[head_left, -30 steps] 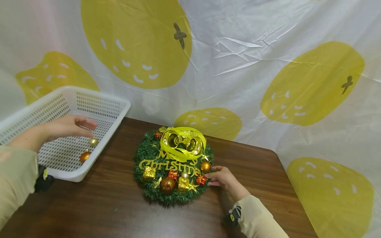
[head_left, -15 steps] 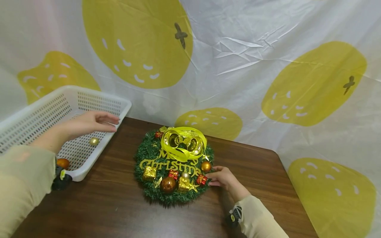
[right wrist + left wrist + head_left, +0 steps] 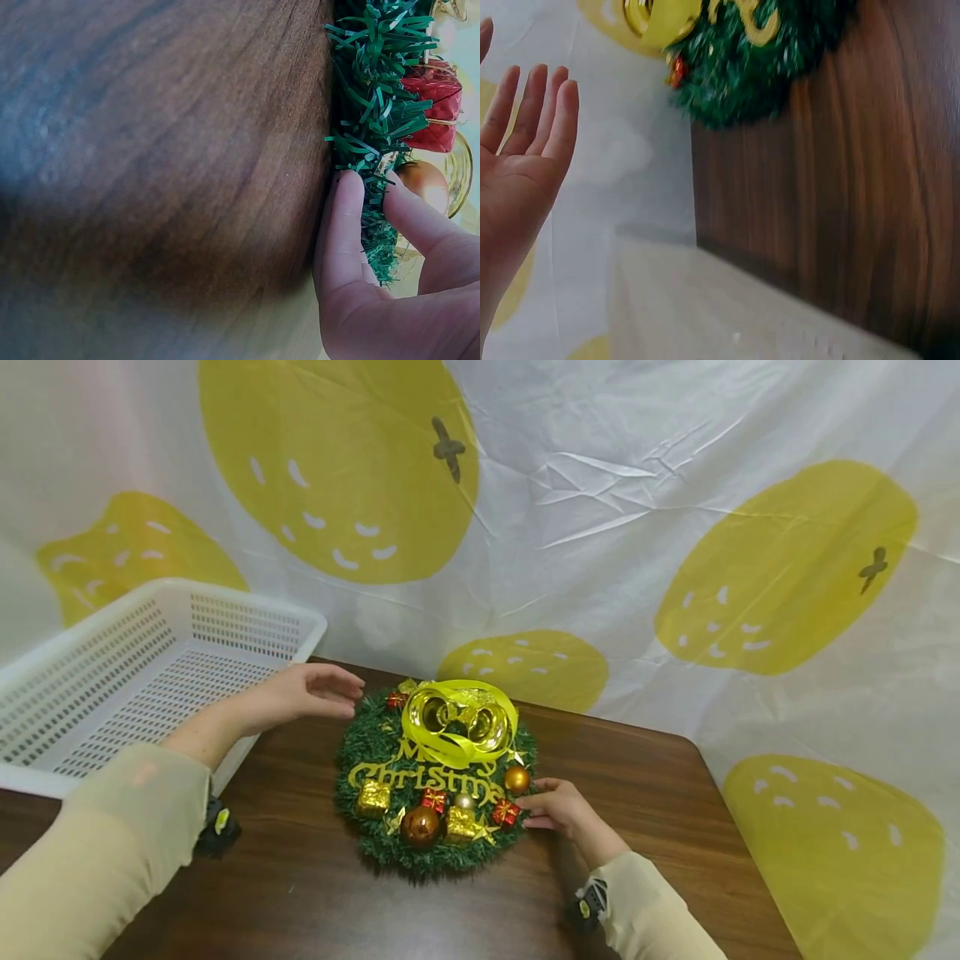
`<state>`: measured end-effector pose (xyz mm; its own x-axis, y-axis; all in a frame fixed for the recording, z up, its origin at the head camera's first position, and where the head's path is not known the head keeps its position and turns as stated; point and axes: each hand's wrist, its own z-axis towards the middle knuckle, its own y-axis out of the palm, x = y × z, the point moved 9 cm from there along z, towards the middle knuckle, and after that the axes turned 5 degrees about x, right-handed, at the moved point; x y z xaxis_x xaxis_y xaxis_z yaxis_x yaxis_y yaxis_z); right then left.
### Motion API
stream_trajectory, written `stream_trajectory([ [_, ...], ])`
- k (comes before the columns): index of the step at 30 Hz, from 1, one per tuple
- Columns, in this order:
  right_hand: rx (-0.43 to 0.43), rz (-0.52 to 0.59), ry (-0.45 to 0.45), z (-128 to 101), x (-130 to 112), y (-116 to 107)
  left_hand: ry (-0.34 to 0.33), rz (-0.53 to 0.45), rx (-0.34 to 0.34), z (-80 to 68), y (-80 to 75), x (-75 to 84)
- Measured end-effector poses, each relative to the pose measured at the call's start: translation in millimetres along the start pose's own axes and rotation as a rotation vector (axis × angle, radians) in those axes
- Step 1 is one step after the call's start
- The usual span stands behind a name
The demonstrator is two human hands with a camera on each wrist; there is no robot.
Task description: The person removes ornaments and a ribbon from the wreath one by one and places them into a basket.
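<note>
A green tinsel Christmas wreath (image 3: 362, 731) lies flat on the brown table. It bears gold lettering (image 3: 431, 778), gold bells (image 3: 491, 727) with yellow ribbon, a large brown ball (image 3: 422, 827), an orange ball (image 3: 516, 779) and small red and gold gift boxes. My right hand (image 3: 572, 820) pinches the wreath's right edge between thumb and fingers, just below the orange ball; the right wrist view shows the fingertips in the tinsel (image 3: 382, 105). My left hand (image 3: 296, 697) hovers between basket and wreath, fingertips near the wreath's upper left; its palm (image 3: 514, 184) shows nothing held.
A white perforated plastic basket (image 3: 317, 628) stands at the left, partly hidden by my left arm. Behind the table (image 3: 645, 777) hangs a white cloth (image 3: 570, 577) with yellow fruit prints. Dark wrist devices (image 3: 217, 831) sit on both wrists.
My left hand has moved right, out over the basket's rim toward the wreath. Its arm now covers the spot where gold and orange balls showed in the basket. My right hand has stayed put.
</note>
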<state>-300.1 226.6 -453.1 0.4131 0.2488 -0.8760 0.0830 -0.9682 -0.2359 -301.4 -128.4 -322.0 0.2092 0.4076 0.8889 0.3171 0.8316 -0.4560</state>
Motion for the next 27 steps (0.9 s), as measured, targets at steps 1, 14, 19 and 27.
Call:
stream_trajectory([
  [1,-0.004,0.000,-0.002,0,0,0,0.010,-0.018,-0.006,2.1,4.5,0.6],
  [14,0.002,0.026,-0.012,1,1,1,0.105,-0.126,-0.130,10.8,65.0,4.0],
  [19,0.001,0.030,-0.011,1,2,1,0.098,-0.141,-0.152,9.8,81.7,4.8],
  [27,0.004,0.034,-0.013,1,0,0,0.118,-0.188,-0.206,9.0,102.6,7.6],
])
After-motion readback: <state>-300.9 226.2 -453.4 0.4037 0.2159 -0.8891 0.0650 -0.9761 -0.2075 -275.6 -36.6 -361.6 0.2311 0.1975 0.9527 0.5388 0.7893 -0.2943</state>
